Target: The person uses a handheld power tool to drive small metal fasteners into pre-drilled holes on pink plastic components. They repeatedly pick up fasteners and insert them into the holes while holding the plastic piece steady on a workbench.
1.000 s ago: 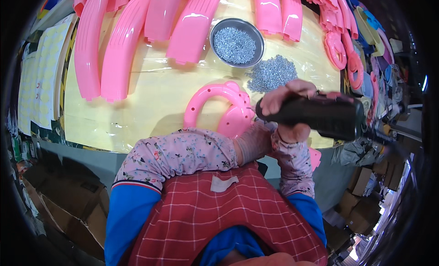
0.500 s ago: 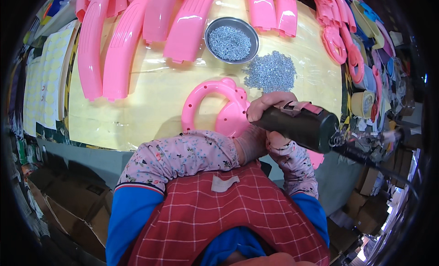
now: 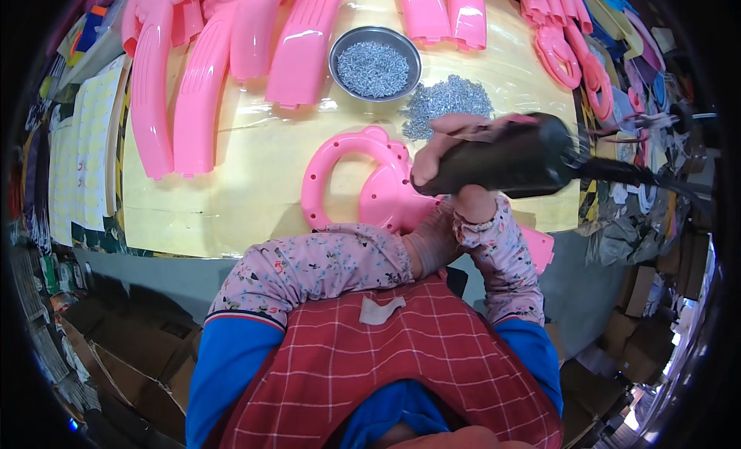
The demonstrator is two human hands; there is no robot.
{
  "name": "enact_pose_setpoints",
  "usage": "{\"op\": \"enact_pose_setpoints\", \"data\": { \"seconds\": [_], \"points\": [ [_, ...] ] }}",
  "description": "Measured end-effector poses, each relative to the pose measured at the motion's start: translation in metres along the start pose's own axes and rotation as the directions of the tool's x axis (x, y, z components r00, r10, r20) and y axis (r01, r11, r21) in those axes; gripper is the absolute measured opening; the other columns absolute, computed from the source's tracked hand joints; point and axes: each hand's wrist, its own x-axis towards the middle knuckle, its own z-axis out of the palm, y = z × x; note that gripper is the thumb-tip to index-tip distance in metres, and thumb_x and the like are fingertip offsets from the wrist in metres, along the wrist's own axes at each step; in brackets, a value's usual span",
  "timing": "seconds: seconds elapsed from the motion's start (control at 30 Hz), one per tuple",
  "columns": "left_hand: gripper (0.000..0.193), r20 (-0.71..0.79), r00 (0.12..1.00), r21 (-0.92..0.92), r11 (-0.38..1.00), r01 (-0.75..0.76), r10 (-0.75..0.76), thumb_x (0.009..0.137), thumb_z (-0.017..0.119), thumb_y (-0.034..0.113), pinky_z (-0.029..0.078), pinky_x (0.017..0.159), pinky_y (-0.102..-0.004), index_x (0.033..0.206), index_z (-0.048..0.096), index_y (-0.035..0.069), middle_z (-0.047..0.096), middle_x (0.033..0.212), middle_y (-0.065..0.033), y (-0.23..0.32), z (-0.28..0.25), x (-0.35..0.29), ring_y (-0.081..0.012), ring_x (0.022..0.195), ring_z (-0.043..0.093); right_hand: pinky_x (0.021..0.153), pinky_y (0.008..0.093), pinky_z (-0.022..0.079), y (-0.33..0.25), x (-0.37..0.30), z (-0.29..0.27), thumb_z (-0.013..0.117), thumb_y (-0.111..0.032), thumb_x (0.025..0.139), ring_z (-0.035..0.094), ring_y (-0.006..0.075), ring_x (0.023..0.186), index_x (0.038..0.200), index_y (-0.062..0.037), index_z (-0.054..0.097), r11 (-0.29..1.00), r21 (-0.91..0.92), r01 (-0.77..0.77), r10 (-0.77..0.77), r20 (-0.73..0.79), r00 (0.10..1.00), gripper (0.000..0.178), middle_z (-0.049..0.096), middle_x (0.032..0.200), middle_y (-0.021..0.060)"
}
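My right hand (image 3: 446, 144) is wrapped round a dark, corded electric screwdriver (image 3: 505, 165), held tilted over a pink plastic piece (image 3: 315, 180). That piece has an open ring on its left, a rounded disc on its right and several small screw holes. Across its near right side lies my left hand (image 3: 434, 239), of which mainly the wrist and back show. Its fingers are hidden under the screwdriver and right hand. The screwdriver's tip cannot be seen. Just beyond my right hand is a heap of small silver screws (image 3: 449, 102); a metal bowl (image 3: 336, 69) holds more.
Long curved pink parts (image 3: 202, 102) line the table's far left and middle. Pink ring-ended parts (image 3: 557, 59) pile up far right. Sticker sheets (image 3: 89, 148) lie at the left edge, and another pink part (image 3: 538, 248) by my right forearm. The screwdriver's cord (image 3: 633, 171) trails right.
The rear end of the screwdriver has swung up and away from me, with my right hand still round it. My left hand stays at the pink piece. The whole view has shifted slightly.
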Motion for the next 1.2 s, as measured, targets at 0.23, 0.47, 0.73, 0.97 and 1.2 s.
{"op": "enact_pose_setpoints", "data": {
  "seconds": [0.23, 0.47, 0.73, 0.97, 1.2],
  "points": [
    [0.05, 0.683, 0.722, -0.081, 0.972, 0.222, -0.108, 0.096, 0.053, 0.031, 0.037, 0.115, -0.0432, 0.143, 0.051, 0.016, 0.054, 0.146, -0.009, 0.007, -0.1, 0.041, -0.0272, 0.134, 0.049, 0.076, 0.0341, 0.055, 0.006, -0.011, -0.003, 0.088, -0.035, 0.079, 0.067, 0.0229, 0.086, 0.132, -0.0113, 0.049, 0.997, -0.03, 0.075, -0.076, -0.052, 0.996, 0.07, 0.064, 0.103, 0.0164],
    [0.048, 0.288, 0.912, -0.781, 0.479, 0.4, -0.292, 0.099, 0.052, 0.036, 0.037, 0.115, -0.0439, 0.142, 0.049, 0.016, 0.052, 0.145, -0.0101, 0.003, 0.004, -0.005, -0.0295, 0.134, 0.048, 0.073, 0.0322, 0.053, 0.009, 0.0, 0.005, 0.086, -0.05, 0.079, 0.065, 0.0201, 0.079, 0.122, -0.0009, 0.051, 0.984, -0.002, -0.179, 0.178, -0.025, 0.984, 0.074, 0.066, 0.091, 0.01],
    [0.05, 0.62, 0.783, 0.002, 0.998, 0.057, -0.046, 0.092, 0.052, 0.02, 0.04, 0.11, -0.0455, 0.142, 0.051, 0.013, 0.055, 0.141, -0.013, 0.007, -0.056, 0.031, -0.0313, 0.133, 0.049, 0.067, 0.036, 0.054, -0.034, -0.018, 0.005, 0.085, -0.055, 0.078, 0.063, 0.0226, 0.072, 0.131, 0.0025, 0.043, 0.991, -0.131, 0.022, -0.037, -0.113, 0.993, 0.089, 0.06, 0.082, 0.0096],
    [0.042, 0.043, 0.985, -0.604, 0.781, 0.157, -0.165, 0.089, 0.054, -0.001, 0.046, 0.099, -0.0373, 0.128, 0.055, 0.011, 0.059, 0.121, -0.0159, 0.003, -0.013, 0.008, -0.025, 0.119, 0.054, 0.07, 0.0374, 0.054, -0.034, -0.058, -0.002, 0.085, -0.054, 0.078, 0.064, 0.0242, 0.074, 0.122, 0.001, 0.048, 0.941, -0.333, -0.063, 0.0, -0.185, 0.983, 0.08, 0.062, 0.084, 0.0131],
    [0.035, 0.228, 0.89, -0.956, 0.084, 0.282, -0.394, 0.096, 0.049, 0.005, 0.044, 0.099, -0.0319, 0.131, 0.051, 0.012, 0.057, 0.119, -0.0119, 0.005, 0.011, 0.009, -0.0198, 0.116, 0.054, 0.077, 0.0391, 0.054, -0.037, -0.054, -0.005, 0.085, -0.051, 0.079, 0.064, 0.0237, 0.081, 0.123, -0.0018, 0.048, 0.976, -0.202, -0.085, 0.048, -0.181, 0.982, 0.076, 0.063, 0.085, 0.013]
  ]
}}
